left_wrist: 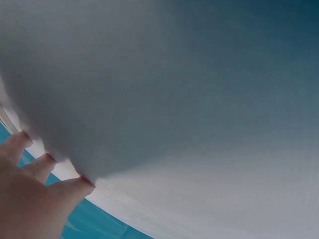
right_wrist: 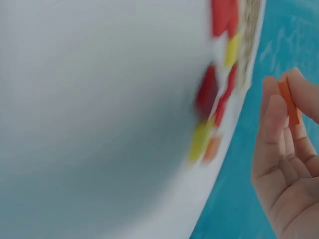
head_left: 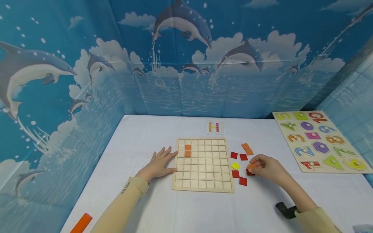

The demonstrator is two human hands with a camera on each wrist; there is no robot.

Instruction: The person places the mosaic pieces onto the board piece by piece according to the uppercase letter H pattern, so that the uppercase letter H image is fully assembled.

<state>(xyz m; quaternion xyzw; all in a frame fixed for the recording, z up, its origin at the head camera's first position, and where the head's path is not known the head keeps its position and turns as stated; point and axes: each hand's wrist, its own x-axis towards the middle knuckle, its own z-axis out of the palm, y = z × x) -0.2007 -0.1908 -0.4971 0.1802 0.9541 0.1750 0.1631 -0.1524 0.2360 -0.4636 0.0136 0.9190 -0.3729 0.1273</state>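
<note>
A wooden grid board (head_left: 204, 188) lies on the white table, with two orange square tiles (head_left: 187, 150) in its second column, one directly below the other. My left hand (head_left: 158, 164) has its fingers spread, fingertips and thumb at the board's left edge; the left wrist view shows part of this hand (left_wrist: 40, 189). Right of the board, my right hand (head_left: 267, 167) pinches an orange tile (right_wrist: 289, 102) between thumb and fingers, over dark red tiles (head_left: 250, 172). Around it lie several red tiles (head_left: 243, 181), a yellow tile (head_left: 235, 166) and two more orange tiles (head_left: 247, 149).
Behind the board lies a small card (head_left: 215, 127) printed with a coloured grid pattern. A number-and-shape puzzle board (head_left: 313, 155) occupies the right side. An orange object (head_left: 81, 223) shows at the lower left, and a dolphin-print curtain (head_left: 186, 94) hangs behind the table.
</note>
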